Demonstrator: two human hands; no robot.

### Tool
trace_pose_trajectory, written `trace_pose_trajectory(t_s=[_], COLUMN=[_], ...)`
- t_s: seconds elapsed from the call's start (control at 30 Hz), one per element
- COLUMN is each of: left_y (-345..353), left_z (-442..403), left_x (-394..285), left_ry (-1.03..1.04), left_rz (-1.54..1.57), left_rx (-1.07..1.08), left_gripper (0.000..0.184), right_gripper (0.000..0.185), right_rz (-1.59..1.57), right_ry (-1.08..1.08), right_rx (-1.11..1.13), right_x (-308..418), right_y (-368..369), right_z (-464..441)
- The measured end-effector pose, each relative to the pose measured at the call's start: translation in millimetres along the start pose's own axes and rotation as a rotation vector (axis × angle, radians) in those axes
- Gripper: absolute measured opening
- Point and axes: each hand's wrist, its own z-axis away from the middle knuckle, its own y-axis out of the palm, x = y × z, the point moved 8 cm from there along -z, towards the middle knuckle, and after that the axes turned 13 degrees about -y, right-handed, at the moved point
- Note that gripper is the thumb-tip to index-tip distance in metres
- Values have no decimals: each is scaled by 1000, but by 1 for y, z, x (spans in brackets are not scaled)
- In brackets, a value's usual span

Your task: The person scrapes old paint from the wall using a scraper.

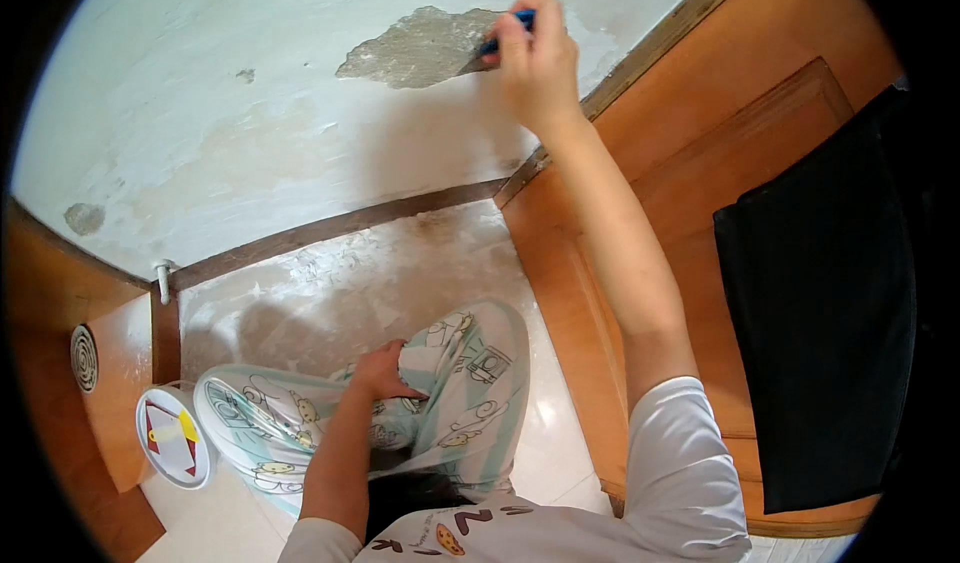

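Note:
My right hand [535,68] is closed around the blue handle of a scraper [490,47], held up against the white wall [270,23]. The scraper's blade is mostly hidden, but it lies at the right end of a rough grey patch [415,53] where the wall's white coat is gone. Lower down, my left hand [380,371] rests on my patterned trousers between the knees. Its thumb is spread from the fingers and it holds nothing.
A white tub [174,437] with a red and yellow label stands beside my left knee. Wooden panels [600,273] flank both sides, and a black cloth [820,313] hangs at right. White dust and flakes [300,273] lie on the floor. A small pipe [163,280] sticks out low on the wall.

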Motion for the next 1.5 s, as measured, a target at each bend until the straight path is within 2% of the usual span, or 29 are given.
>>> trace_pose_trajectory(t_s=[0.03,0.07,0.17,0.27,0.37,0.5,0.6,0.8,0.9,1.0,1.1,1.2,1.3,1.5], left_y=[-2,-2,3,2,3,3,1,2,-2,1,1,1,4,0], left_z=[1,1,-2,-2,-2,-3,-2,-3,0,-1,-3,-2,-4,-3], left_x=[-1,-2,0,0,2,1,3,-1,-1,1,0,1,3,1], left_ry=[-6,-9,-20,-12,8,-5,-11,-12,-17,-10,-12,-20,-14,-3], left_rz=[8,15,-20,-29,28,16,25,10,14,6,2,2,-7,-6], left_rx=[7,16,35,25,16,29,32,49,36,27,43,47,23,10], left_gripper=[107,107,107,107,108,107,107,107,107,107,107,106,106,105], right_gripper=[17,17,17,18,19,18,18,17,17,16,15,18,20,21], right_rz=[-39,-55,170,132,31,137,140,139,190,106,3,-209,-353,-326], right_ry=[101,87,-231,-200,-20,-325,-202,-321,-113,-8,54,133,164,175], right_rx=[-22,-15,63,52,11,67,2,71,30,36,-113,-398,-519,-563], right_x=[-6,-5,11,9,3,25,15,36,10,-8,-12,-15,-22,-18], right_y=[-3,-4,7,7,2,15,8,30,19,11,-5,-25,-20,-2], right_z=[1,1,3,6,7,16,18,13,21,40,53,58,57,42])
